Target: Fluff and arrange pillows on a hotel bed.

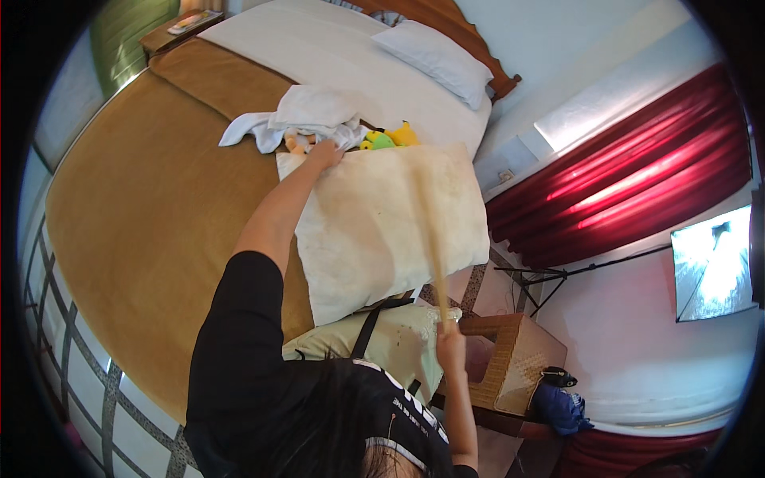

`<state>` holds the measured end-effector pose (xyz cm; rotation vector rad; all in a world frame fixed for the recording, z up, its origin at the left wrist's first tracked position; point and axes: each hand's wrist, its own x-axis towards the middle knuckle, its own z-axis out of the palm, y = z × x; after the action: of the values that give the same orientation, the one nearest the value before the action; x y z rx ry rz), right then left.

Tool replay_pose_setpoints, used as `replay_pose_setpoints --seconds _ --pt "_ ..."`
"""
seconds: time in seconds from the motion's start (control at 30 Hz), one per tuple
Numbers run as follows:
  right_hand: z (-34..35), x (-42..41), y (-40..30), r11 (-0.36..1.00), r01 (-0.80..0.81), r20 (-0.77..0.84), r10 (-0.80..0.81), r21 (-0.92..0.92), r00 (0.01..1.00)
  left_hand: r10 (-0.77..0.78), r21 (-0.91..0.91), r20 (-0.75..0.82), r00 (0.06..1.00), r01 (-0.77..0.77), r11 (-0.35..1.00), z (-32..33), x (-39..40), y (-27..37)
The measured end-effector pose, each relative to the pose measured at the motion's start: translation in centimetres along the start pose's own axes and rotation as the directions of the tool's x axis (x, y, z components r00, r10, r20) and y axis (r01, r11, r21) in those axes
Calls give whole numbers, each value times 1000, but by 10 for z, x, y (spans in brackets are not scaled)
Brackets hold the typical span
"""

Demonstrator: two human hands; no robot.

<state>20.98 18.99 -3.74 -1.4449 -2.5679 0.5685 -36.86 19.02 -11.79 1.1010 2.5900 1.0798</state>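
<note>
My left hand grips the far edge of a stained, off-white pillow, near its upper left part. The pillow lies at the side of the bed, its near end close to my body. In my right hand is a long tan stick, possibly a stick broom, blurred by motion and reaching over the pillow. Its far end is too blurred to make out. Just beyond my left hand sit a heap of crumpled white cloth and yellow-green plush toys. A peach-coloured thing, partly hidden, pokes out beside them.
A brown blanket covers much of the bed, with a white pillow by the wooden headboard. Close on my right are a pale green cushion, a woven box and a tripod-mounted light. Red curtains hang beyond.
</note>
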Motion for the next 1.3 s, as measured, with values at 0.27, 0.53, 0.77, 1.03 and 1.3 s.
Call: replay_pose_setpoints --seconds 0.27,0.53,0.77,1.03,1.3 --pt "-33 33 18 929 -306 -157 341 208 927 -240 363 219 946 150 920 -40 -51 61" --pt "-21 40 3 990 17 -32 -22 -142 999 373 492 168 913 -405 771 -97 -157 195" --pt "-73 52 34 968 -143 -366 211 205 906 593 357 177 786 -613 705 -115 -205 246" --pt "-54 35 27 962 -271 -259 260 -10 930 761 368 214 612 -772 518 -101 -202 255" --pt "-57 33 29 996 -15 -211 32 84 977 825 346 -20 565 -770 536 -125 -102 295"
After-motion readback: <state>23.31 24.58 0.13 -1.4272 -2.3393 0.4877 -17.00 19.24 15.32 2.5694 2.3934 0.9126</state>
